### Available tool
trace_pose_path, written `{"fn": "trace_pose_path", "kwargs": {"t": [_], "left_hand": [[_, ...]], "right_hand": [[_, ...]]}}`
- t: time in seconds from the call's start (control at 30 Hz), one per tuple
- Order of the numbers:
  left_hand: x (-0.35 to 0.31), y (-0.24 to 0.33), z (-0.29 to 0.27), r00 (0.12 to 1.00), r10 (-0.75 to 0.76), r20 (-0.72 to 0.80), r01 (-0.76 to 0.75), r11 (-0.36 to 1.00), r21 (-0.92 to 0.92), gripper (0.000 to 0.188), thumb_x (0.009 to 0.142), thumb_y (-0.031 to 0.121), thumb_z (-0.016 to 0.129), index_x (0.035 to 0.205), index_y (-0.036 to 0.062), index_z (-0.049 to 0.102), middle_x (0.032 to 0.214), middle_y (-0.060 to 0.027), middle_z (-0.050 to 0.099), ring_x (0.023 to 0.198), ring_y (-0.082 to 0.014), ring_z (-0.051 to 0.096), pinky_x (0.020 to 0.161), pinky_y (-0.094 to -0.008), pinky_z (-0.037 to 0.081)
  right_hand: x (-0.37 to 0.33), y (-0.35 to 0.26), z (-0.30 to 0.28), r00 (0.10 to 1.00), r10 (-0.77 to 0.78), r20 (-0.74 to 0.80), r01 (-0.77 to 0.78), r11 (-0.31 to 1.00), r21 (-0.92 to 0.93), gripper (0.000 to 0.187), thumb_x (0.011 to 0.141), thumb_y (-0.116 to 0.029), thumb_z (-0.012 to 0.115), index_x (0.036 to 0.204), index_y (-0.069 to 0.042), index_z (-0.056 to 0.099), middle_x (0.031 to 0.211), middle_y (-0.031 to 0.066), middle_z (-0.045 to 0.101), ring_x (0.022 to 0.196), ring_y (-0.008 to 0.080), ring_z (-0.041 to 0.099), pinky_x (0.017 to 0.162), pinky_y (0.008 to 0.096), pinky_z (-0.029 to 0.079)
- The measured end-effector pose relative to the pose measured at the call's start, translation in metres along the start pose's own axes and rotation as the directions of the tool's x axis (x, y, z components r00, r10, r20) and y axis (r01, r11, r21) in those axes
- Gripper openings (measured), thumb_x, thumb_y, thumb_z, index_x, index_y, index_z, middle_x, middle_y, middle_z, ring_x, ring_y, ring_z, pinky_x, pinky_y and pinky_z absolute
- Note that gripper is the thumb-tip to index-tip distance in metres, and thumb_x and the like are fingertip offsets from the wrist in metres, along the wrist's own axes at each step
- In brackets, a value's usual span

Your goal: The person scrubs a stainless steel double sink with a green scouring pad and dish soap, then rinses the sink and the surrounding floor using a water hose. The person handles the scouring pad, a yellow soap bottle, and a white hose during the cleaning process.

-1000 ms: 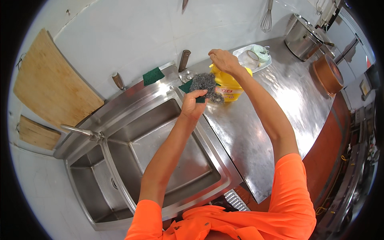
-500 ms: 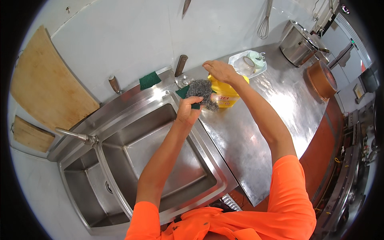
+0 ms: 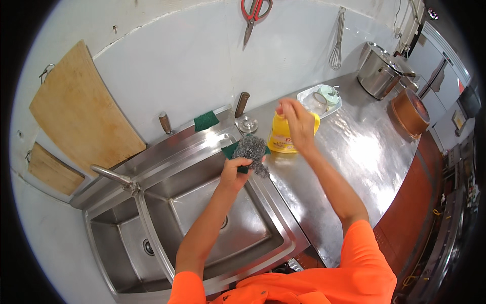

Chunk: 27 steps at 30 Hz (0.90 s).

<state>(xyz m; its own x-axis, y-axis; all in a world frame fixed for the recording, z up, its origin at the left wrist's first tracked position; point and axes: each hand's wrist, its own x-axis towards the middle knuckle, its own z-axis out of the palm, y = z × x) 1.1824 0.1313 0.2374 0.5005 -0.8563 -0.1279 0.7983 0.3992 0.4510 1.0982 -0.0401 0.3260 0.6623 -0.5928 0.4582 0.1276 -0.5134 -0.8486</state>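
My left hand (image 3: 233, 175) is closed on a grey steel wool scrubber (image 3: 250, 149) and a dark green scouring pad (image 3: 229, 151) beneath it, held over the right rim of the large sink basin (image 3: 202, 185). Just to the right, a yellow plastic jug (image 3: 281, 138) with a side handle stands on the steel counter (image 3: 324, 177). My right hand (image 3: 301, 121) is over the jug's top, its fingers curled together there. What lies inside those fingers is hidden; the cap cannot be seen clearly.
Behind the sink are another green scouring pad (image 3: 206, 121), a knife handle (image 3: 242, 104) and a small glass lid-like piece (image 3: 246, 124). A white tray (image 3: 302, 96), a steel pot (image 3: 377, 71) and a copper-coloured pan (image 3: 410, 114) stand farther right. The faucet (image 3: 114, 176) reaches over the small basin.
My right hand has gone from flat and outstretched over the jug to curled at its top. My left hand holds the steel wool and pad slightly lower. The view has shifted.
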Motion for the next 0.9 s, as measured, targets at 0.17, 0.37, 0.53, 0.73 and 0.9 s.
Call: {"fn": "trace_pose_path", "kwargs": {"t": [0.17, 0.37, 0.53, 0.73, 0.9], "left_hand": [[-0.04, 0.013, -0.019, 0.992, -0.106, -0.062, 0.111, 0.99, 0.084, 0.046, 0.065, -0.011, 0.048, 0.11, -0.0024, 0.053, 0.104, -0.014, 0.061, 0.097, -0.0289, 0.06, 0.084, -0.0394, 0.052], [-0.077, 0.02, -0.025, 0.984, -0.058, -0.171, 0.105, 0.954, 0.282, 0.049, 0.062, -0.01, 0.052, 0.11, 0.001, 0.052, 0.104, -0.0115, 0.06, 0.089, -0.0251, 0.061, 0.074, -0.0365, 0.054], [-0.102, 0.024, -0.053, 0.963, -0.193, -0.186, 0.243, 0.922, 0.3, 0.049, 0.062, -0.01, 0.052, 0.11, -0.0038, 0.051, 0.104, -0.0155, 0.06, 0.092, -0.0297, 0.061, 0.078, -0.0474, 0.055], [-0.161, 0.01, -0.093, 0.932, -0.12, -0.343, 0.198, 0.959, 0.203, 0.053, 0.071, -0.004, 0.058, 0.122, -0.0017, 0.045, 0.108, -0.0165, 0.056, 0.095, -0.0315, 0.06, 0.082, -0.0441, 0.052], [-0.265, 0.023, -0.176, 0.627, 0.618, -0.475, 0.106, 0.536, 0.837, 0.054, 0.073, -0.004, 0.057, 0.125, 0.0015, 0.045, 0.11, -0.0122, 0.051, 0.095, -0.0241, 0.057, 0.08, -0.0376, 0.049]], "right_hand": [[-0.084, 0.049, 0.022, 0.663, 0.522, 0.537, -0.748, 0.488, 0.45, 0.047, 0.09, -0.043, 0.049, 0.115, -0.003, 0.054, 0.104, 0.0117, 0.062, 0.093, 0.0223, 0.059, 0.074, 0.0379, 0.05], [-0.114, 0.061, 0.061, 0.514, 0.29, 0.807, -0.851, 0.054, 0.523, 0.041, 0.093, -0.034, 0.05, 0.115, 0.0, 0.052, 0.109, 0.0136, 0.061, 0.097, 0.0226, 0.061, 0.08, 0.0427, 0.051], [-0.136, 0.057, 0.082, 0.438, 0.351, 0.827, -0.899, 0.199, 0.391, 0.032, 0.083, -0.012, 0.065, 0.108, 0.005, 0.056, 0.101, 0.0119, 0.064, 0.088, 0.019, 0.064, 0.077, 0.0322, 0.053], [-0.168, 0.069, 0.116, 0.298, 0.503, 0.811, -0.932, -0.03, 0.361, 0.028, 0.077, -0.008, 0.065, 0.1, 0.006, 0.058, 0.094, 0.015, 0.065, 0.082, 0.0256, 0.065, 0.076, 0.0401, 0.054], [-0.133, 0.111, 0.151, 0.547, 0.62, 0.563, -0.788, 0.154, 0.596, 0.022, 0.077, -0.006, 0.062, 0.096, 0.004, 0.058, 0.088, 0.0123, 0.065, 0.076, 0.0244, 0.064, 0.071, 0.0362, 0.053]]}}
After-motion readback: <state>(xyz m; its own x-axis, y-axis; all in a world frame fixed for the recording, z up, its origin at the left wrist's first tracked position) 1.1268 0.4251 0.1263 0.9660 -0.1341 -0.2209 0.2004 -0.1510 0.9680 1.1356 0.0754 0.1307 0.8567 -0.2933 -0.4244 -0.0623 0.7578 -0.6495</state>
